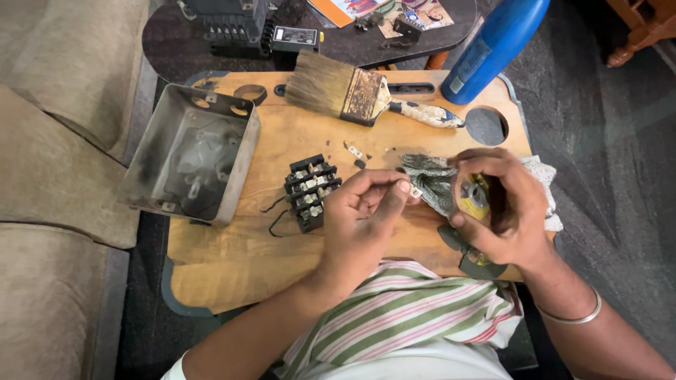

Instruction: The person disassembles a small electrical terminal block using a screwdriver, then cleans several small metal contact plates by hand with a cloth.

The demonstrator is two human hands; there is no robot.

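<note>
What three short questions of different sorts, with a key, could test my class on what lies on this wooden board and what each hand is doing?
1. True or false: the paintbrush lies on the wooden board, untouched by either hand.
2. Which thing is nearest the left hand? A) blue bottle B) black terminal block C) metal box
3. Fill in: the right hand grips a small ____ coloured object against a dirty cloth.

Key
1. True: it rests at the board's far edge, away from both hands.
2. B: the block sits just left of that hand, which pinches a tiny pale part.
3. Yellow.
</note>
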